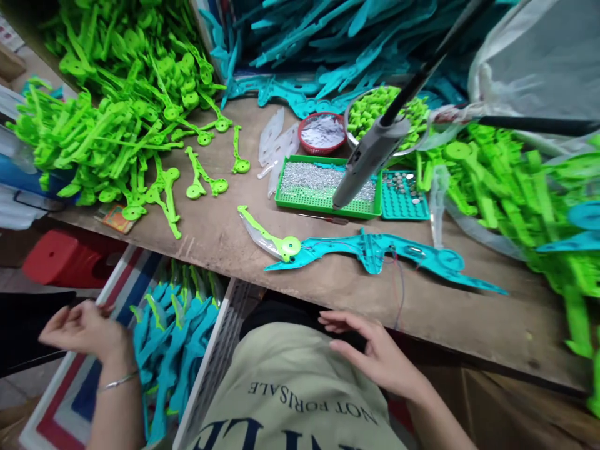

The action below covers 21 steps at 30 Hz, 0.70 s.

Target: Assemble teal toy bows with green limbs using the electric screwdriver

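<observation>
My left hand (pixel 84 328) hangs beside the crate at lower left, its fingers loosely curled; whether anything is in them I cannot make out. My right hand (pixel 363 344) is in front of my shirt, just below the table edge, fingers apart and holding nothing. Above it on the table lies a long turquoise plastic toy bow half (pixel 372 250) with red and blue wires hanging from it. At its left end sits a lime-green plastic arm (pixel 285 247) with a clear strip (pixel 257 237). A grey electric screwdriver (pixel 370 162) hangs tip down over the green tray.
A green tray (pixel 279 199) holds small screws, beside a turquoise tray (pixel 407 212) of coin-like parts. Lime-green parts (pixel 103 137) heap at left, others (pixel 492 181) at right. Turquoise parts (pixel 328 37) pile behind. A crate (pixel 70 400) of assembled pieces and a red stool (pixel 56 256) stand below.
</observation>
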Each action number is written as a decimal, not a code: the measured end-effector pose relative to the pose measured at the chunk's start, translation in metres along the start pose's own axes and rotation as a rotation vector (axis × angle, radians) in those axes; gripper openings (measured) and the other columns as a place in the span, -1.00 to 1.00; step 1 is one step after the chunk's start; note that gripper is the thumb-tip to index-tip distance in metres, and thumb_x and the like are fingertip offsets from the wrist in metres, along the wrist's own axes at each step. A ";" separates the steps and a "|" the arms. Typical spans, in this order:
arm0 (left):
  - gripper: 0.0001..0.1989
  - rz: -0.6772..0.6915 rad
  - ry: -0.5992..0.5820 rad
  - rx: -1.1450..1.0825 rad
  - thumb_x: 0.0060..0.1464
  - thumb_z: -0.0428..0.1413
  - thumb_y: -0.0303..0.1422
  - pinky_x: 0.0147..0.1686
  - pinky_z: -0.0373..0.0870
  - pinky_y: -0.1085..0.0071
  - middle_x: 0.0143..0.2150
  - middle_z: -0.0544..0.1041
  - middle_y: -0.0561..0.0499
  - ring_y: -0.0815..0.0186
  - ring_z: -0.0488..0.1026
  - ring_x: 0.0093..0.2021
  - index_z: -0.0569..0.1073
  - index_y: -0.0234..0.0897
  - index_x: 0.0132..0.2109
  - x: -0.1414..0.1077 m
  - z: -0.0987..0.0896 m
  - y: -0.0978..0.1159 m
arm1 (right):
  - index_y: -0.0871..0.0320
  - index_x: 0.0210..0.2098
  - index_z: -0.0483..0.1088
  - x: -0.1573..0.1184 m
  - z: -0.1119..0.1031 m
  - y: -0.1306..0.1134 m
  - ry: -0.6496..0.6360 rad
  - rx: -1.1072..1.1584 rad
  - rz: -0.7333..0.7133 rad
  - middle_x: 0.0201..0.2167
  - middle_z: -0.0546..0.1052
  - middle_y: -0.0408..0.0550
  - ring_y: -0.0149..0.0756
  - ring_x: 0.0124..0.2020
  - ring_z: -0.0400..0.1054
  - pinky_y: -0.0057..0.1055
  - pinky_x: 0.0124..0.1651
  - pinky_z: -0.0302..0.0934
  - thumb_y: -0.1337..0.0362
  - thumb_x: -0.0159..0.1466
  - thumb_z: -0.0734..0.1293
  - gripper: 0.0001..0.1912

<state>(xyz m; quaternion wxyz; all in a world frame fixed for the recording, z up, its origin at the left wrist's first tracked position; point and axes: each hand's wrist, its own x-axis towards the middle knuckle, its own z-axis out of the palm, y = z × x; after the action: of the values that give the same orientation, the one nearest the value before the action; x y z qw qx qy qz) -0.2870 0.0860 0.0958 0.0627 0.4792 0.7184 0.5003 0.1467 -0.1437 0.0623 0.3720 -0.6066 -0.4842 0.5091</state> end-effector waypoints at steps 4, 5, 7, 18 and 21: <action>-0.78 0.429 -0.229 -0.074 0.15 0.21 -0.30 -0.33 0.51 0.33 -0.29 0.52 0.08 0.31 0.52 -0.34 0.37 -0.20 -0.09 -0.069 0.062 0.039 | 0.05 0.07 0.52 0.000 -0.002 -0.003 0.026 -0.001 0.022 -0.05 0.66 0.05 -0.15 -0.10 0.60 -0.16 0.00 0.54 0.13 0.33 0.39 -0.65; -0.83 0.590 -0.374 -0.085 0.22 0.18 -0.34 -0.23 0.54 0.28 -0.23 0.57 0.03 0.27 0.57 -0.26 0.42 -0.22 -0.06 -0.088 0.077 0.057 | 0.06 0.07 0.52 0.000 -0.004 -0.004 0.042 -0.005 0.032 -0.05 0.67 0.05 -0.16 -0.10 0.60 -0.16 0.01 0.53 0.13 0.33 0.39 -0.65; -0.78 0.949 -0.668 -0.113 0.26 0.15 -0.42 -0.01 0.54 0.20 -0.08 0.62 -0.05 0.20 0.59 -0.06 0.45 -0.21 0.04 -0.121 0.103 0.094 | 0.06 0.07 0.52 0.000 -0.008 -0.003 0.082 -0.019 0.048 -0.05 0.67 0.03 -0.17 -0.09 0.60 -0.16 0.02 0.53 0.14 0.33 0.39 -0.66; -0.40 1.311 -1.039 0.253 0.32 0.11 -0.28 0.34 0.19 -0.12 0.29 0.46 -0.31 -0.10 0.37 0.31 0.22 -0.45 0.39 -0.194 0.175 0.159 | 0.07 -0.14 0.60 -0.011 -0.055 0.010 0.581 -0.229 -0.026 -0.20 0.71 -0.02 -0.18 -0.24 0.64 -0.31 -0.18 0.56 0.14 0.36 0.36 -0.79; -0.47 1.302 -1.003 0.230 0.35 0.04 -0.34 0.32 0.22 -0.05 0.24 0.50 -0.30 -0.02 0.42 0.26 0.23 -0.44 0.38 -0.193 0.176 0.152 | 0.06 -0.14 0.59 -0.001 -0.070 0.002 0.635 -0.371 -0.146 -0.21 0.71 -0.07 -0.20 -0.22 0.64 -0.30 -0.10 0.54 0.20 0.36 0.37 -0.84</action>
<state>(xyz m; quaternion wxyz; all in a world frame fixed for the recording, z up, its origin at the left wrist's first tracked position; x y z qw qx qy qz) 0.0114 0.0634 0.0524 0.0240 0.9688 0.2308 0.0867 0.2159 -0.1425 0.0750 0.4225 -0.7553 -0.4707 0.1715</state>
